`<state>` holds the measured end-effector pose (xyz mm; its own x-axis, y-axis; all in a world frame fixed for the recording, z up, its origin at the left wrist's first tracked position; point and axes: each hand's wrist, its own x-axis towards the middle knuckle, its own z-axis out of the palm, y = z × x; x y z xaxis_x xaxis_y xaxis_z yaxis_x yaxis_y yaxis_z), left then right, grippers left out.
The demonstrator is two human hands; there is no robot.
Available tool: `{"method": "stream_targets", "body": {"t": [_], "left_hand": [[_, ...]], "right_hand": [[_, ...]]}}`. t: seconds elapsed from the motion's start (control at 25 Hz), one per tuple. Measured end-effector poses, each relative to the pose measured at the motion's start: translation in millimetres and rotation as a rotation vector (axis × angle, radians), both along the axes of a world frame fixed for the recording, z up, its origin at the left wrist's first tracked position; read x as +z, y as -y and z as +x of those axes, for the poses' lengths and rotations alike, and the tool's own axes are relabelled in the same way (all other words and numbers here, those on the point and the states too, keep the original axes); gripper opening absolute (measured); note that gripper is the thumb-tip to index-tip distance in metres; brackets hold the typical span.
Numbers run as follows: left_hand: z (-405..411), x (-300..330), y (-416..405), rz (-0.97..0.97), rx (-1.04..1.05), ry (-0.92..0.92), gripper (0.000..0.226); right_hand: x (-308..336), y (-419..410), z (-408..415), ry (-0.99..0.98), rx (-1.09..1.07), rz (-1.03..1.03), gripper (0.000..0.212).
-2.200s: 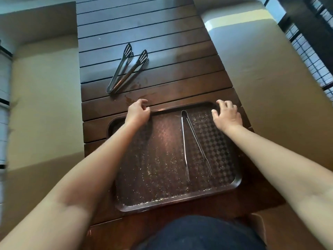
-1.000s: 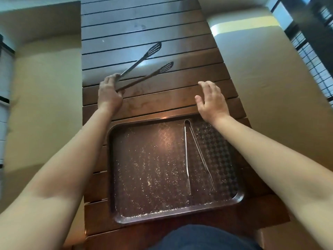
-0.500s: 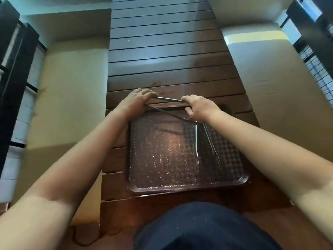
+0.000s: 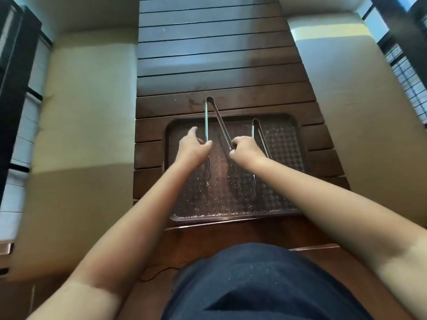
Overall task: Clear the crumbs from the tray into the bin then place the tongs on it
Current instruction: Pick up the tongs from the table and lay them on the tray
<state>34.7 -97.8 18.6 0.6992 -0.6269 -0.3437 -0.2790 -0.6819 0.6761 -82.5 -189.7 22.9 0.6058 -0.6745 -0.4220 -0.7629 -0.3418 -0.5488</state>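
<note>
My left hand [image 4: 193,147] hides the middle of the left arm of the bigger tongs [image 4: 216,122], and my right hand [image 4: 245,148] covers the lower end of their right arm, so I cannot see where either tip ends. My left grip is loose: thumb and one fingertip close on the left arm while another finger sticks out free to the left. My right grip is curled tight round the right arm. These tongs are plain bright metal, two thin arms joined in a rounded loop that pokes past the far rim of the tray [image 4: 298,125] onto the table [image 4: 208,65]; the arms spread toward me over the tray's left half. Right of them, a second, smaller pair of tongs [image 4: 254,179] lies flat on the tray, partly behind my right wrist. The tray is dark brown, rectangular, with a checkered bottom, and pale crumbs [image 4: 208,204] speckle it, thickest along the near edge. I count two tongs, one tray, two hands.
</note>
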Motion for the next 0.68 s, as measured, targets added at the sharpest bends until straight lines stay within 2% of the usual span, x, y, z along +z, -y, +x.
{"method": "stream_targets", "body": {"t": [0.12,0.32,0.48,0.68], "left_hand": [[-13.7,-17.0,-15.3,-0.072,-0.061,0.12,0.039],[-27.2,-32.6,-29.0,0.059,-0.063,0.075,0.053],[-29.1,-40.5,-32.8,0.078,-0.125,0.069,0.05],[-33.8,-45.1,-33.0,0.077,-0.108,0.055,0.049]], "right_hand": [[-12.7,-21.3,-10.4,-0.024,-0.019,0.06,0.007],[-29.7,-43.8,-16.8,-0.026,-0.06,0.073,0.012],[-36.0,-46.9,-17.5,-0.034,-0.048,0.049,0.011],[-39.2,-46.0,-18.6,-0.053,-0.025,0.054,0.022]]}}
